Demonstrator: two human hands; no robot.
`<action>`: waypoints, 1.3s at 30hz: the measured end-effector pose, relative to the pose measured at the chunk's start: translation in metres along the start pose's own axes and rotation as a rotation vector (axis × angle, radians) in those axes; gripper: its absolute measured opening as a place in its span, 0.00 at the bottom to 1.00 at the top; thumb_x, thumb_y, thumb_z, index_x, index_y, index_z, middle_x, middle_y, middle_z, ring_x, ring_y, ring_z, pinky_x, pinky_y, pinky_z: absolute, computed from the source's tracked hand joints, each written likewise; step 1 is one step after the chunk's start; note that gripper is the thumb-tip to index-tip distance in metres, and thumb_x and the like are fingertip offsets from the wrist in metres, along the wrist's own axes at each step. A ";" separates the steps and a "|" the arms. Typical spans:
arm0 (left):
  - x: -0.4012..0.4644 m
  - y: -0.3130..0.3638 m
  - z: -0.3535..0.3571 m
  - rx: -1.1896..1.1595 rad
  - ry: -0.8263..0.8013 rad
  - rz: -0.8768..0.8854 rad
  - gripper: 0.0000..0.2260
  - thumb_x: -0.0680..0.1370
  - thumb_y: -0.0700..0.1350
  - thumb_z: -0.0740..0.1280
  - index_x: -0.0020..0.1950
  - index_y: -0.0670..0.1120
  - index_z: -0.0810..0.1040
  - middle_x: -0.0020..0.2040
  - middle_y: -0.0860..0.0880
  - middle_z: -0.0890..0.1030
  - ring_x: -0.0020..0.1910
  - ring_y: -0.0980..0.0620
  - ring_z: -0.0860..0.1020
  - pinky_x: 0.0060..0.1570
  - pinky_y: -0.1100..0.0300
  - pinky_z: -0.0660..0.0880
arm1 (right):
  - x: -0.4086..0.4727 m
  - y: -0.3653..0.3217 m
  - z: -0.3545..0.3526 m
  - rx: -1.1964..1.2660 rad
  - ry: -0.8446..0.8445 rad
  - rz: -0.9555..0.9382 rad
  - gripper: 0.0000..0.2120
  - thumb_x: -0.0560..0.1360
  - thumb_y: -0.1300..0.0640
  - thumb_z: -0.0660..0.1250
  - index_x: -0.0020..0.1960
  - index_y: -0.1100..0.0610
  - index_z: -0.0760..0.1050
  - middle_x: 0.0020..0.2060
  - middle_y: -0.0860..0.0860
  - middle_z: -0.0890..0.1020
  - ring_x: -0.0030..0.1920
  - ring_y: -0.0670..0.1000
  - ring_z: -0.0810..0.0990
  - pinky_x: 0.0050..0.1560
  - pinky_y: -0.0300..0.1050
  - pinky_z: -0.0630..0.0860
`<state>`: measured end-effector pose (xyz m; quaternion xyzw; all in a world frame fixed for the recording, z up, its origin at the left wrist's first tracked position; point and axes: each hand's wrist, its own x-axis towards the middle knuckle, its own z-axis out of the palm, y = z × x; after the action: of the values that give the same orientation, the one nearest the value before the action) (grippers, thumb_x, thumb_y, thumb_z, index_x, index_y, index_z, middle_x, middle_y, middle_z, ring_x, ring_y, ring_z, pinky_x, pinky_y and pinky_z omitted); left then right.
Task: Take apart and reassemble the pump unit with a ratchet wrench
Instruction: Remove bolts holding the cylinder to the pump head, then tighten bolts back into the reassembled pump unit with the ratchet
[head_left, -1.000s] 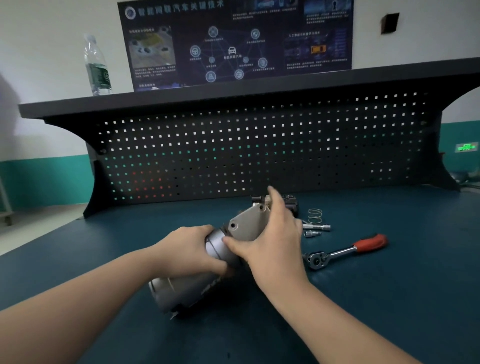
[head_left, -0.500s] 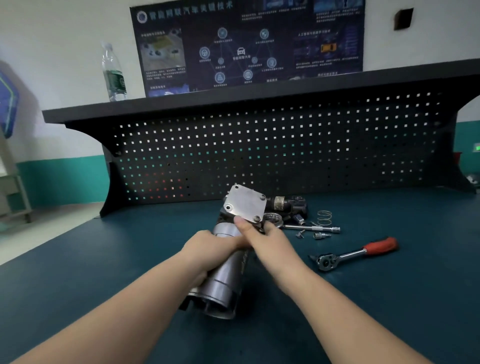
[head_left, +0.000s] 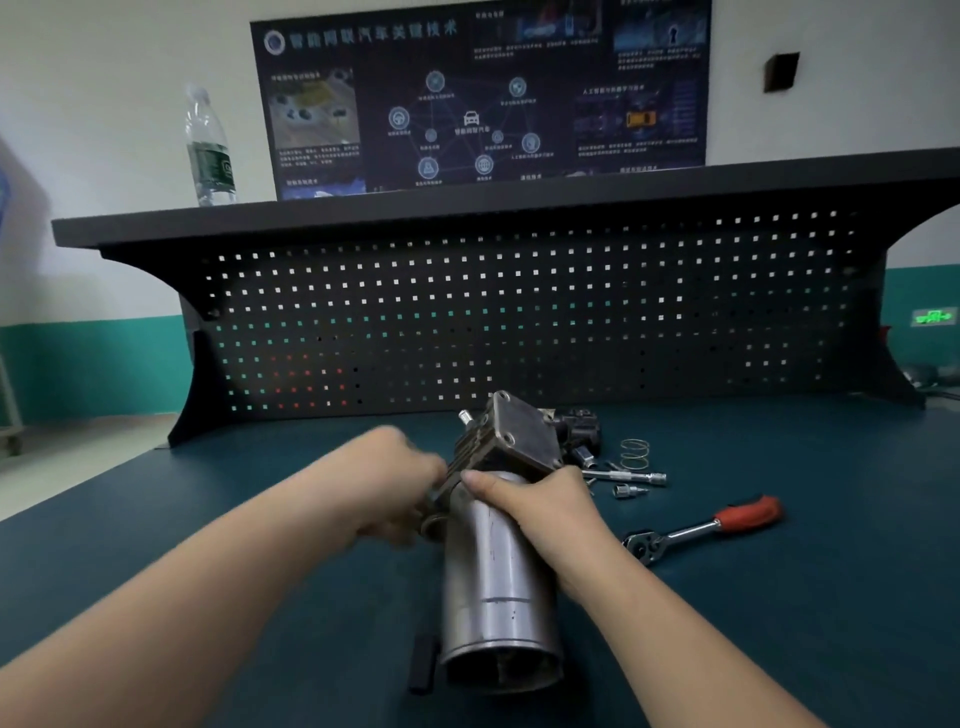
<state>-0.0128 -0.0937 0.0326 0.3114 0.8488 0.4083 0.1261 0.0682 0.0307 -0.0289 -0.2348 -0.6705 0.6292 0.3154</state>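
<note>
Because the pump (head_left: 493, 566) stands tilted on the surface (head_left: 779, 623) and only the hands keep it so, the main risk is that it slips or tips over. The right hand (head_left: 540, 512) is wrapped around the top of the round metal body, just under the square head with its cover plate (head_left: 519, 434). The left hand (head_left: 395, 488) is at the left side of the head; it is blurred, so I cannot tell if it grips something there or only touches it.

The body looks smooth and heavy, I think, so one hand alone could lose it if the left hand pulls or twists hard. If the pump falls to the right of the right hand, it can hit the small loose parts there: the spring (head_left: 635, 453), the long extension bar (head_left: 623, 475) and the small socket (head_left: 626, 490). These could roll away and be missing for the reassembly. A bolt (head_left: 464, 415) stands up from the head, beyond the left hand; if it is loose, it may drop when the pump is turned.

The ratchet wrench (head_left: 701, 530) lies untouched to the right of the right hand, near enough that a falling pump could knock it too.
</note>
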 end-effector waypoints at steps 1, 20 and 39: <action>0.009 0.007 -0.005 0.100 0.184 0.125 0.15 0.74 0.49 0.66 0.54 0.40 0.79 0.46 0.47 0.82 0.43 0.48 0.78 0.51 0.52 0.77 | 0.002 0.002 0.000 -0.012 0.011 -0.004 0.45 0.50 0.43 0.81 0.61 0.62 0.71 0.52 0.56 0.81 0.50 0.56 0.82 0.55 0.53 0.78; 0.045 -0.020 -0.017 0.350 0.220 0.499 0.43 0.58 0.63 0.74 0.69 0.49 0.66 0.56 0.55 0.67 0.53 0.59 0.67 0.53 0.66 0.62 | -0.031 -0.013 0.017 -0.496 -0.218 -0.017 0.44 0.60 0.35 0.74 0.66 0.50 0.58 0.55 0.46 0.75 0.52 0.48 0.77 0.47 0.42 0.75; 0.015 -0.035 0.018 0.259 0.735 0.107 0.36 0.61 0.66 0.70 0.58 0.43 0.67 0.53 0.47 0.71 0.58 0.44 0.70 0.57 0.51 0.65 | -0.016 -0.015 -0.026 -1.122 -0.188 -0.396 0.40 0.53 0.36 0.72 0.63 0.39 0.65 0.51 0.42 0.77 0.51 0.50 0.77 0.44 0.45 0.73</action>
<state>-0.0308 -0.0900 -0.0055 0.2017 0.8645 0.3878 -0.2480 0.0986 0.0361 -0.0160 -0.1795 -0.9561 0.1267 0.1938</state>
